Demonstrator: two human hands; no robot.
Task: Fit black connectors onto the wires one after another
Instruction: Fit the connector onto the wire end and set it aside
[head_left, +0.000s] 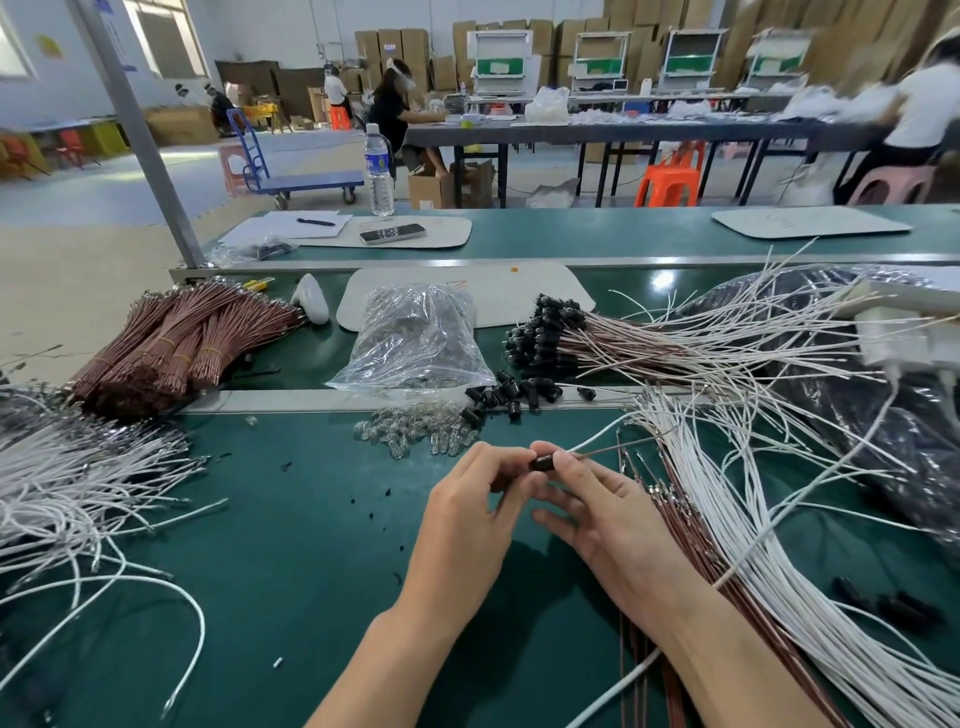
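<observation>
The black connector is held above the green bench, pinched between the curled fingertips of the left hand and the thumb and forefinger of the right hand, where a white wire and a brown wire lead off rightward. It looks best to hold the body steady and push each wire straight in (no twisting), then tug lightly. The fingers hide its openings, so seating cannot be judged.

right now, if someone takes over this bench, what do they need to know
Left hand pinches a black connector; right hand pinches the white wire at its end.
Loose connectors lie by the rail ahead; unfitted wires lie to the right.
Done: a pile of fitted wires beyond the rail.
To do: finish this one, then go on through the rest.
</observation>
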